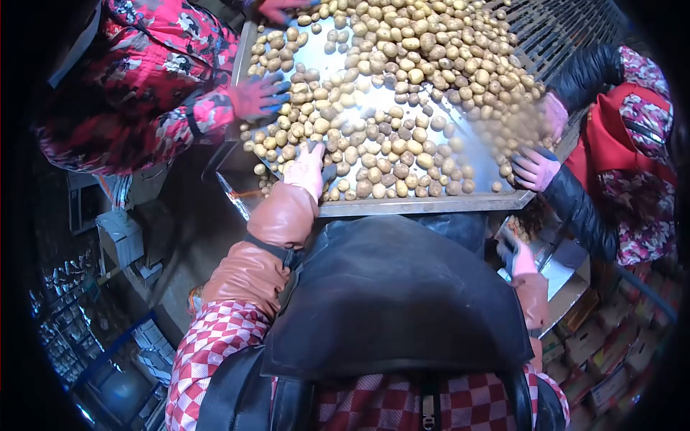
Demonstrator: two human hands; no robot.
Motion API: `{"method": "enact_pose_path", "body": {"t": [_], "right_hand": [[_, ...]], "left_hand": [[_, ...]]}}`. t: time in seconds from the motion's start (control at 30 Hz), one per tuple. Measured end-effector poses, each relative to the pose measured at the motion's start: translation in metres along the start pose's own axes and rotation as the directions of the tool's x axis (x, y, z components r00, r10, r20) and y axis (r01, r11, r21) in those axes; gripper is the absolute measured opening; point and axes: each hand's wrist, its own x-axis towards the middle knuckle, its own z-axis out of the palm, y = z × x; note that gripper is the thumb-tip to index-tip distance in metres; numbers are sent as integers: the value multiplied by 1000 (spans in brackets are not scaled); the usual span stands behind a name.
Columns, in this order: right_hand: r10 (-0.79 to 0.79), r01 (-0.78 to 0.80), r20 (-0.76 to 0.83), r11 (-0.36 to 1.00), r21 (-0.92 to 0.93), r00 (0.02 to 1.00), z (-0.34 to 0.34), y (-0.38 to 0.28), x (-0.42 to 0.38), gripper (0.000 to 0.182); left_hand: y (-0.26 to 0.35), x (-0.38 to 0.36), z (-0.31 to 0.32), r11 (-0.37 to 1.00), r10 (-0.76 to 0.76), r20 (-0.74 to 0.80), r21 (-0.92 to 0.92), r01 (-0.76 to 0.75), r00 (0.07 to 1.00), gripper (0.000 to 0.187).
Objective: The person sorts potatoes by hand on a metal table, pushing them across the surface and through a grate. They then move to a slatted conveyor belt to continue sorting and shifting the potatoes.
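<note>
Many small, round, yellow-brown potatoes (394, 147) lie over a metal sorting table (431, 206) in front of me. My left hand (307, 172), in a pink glove with dark fingertips, rests on potatoes at the table's near left corner, fingers apart; nothing is visibly gripped. My right hand (519, 257), gloved alike and slightly blurred, is below the near right corner, beside an open box. Its fingers look stretched out and I see nothing held in them.
At the left, a co-worker's gloved hand (260, 97) reaches over the potatoes. Another co-worker's gloved hand (536, 169) is at the right rim, with potatoes blurred nearby. A slatted rack (568, 29) stands at the back right. Cardboard boxes (121, 237) stand at the left.
</note>
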Motion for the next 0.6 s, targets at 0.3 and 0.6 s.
{"method": "enact_pose_path", "body": {"t": [0.3, 0.6], "right_hand": [[-564, 560, -97, 826, -65, 820, 50, -215, 66, 38], [-457, 456, 8, 887, -72, 889, 105, -240, 108, 38]], "left_hand": [[5, 27, -5, 978, -125, 123, -152, 143, 985, 33], [26, 39, 6, 992, -113, 206, 73, 99, 972, 29]]}}
